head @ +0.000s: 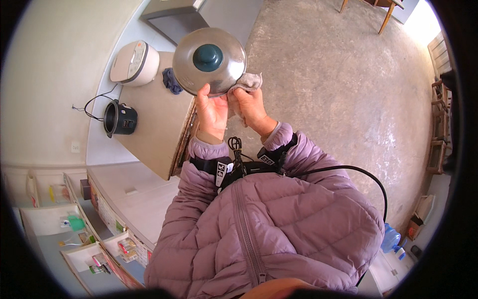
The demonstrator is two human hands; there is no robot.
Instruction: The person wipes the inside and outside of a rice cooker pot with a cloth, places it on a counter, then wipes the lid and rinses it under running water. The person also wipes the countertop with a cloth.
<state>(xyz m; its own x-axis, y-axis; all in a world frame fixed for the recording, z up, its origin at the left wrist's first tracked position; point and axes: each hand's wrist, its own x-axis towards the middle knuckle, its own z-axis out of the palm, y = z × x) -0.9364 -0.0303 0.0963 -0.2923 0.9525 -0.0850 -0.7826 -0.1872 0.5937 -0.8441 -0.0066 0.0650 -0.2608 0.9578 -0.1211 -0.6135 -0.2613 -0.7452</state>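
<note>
A round stainless-steel pot lid with a dark green knob is held up in front of me, its top side facing the camera. My left hand grips the rim nearest me, thumb on top and the other fingers mostly hidden beneath. In my right hand is a bunched beige cloth, pressed against the lid's right edge. Part of the cloth hangs down between both hands.
On the table to the left are a white rice cooker, a black electric cooker pot with a cord, and a dark blue cloth. Bare concrete floor spreads to the right. A black cable runs beside my right arm.
</note>
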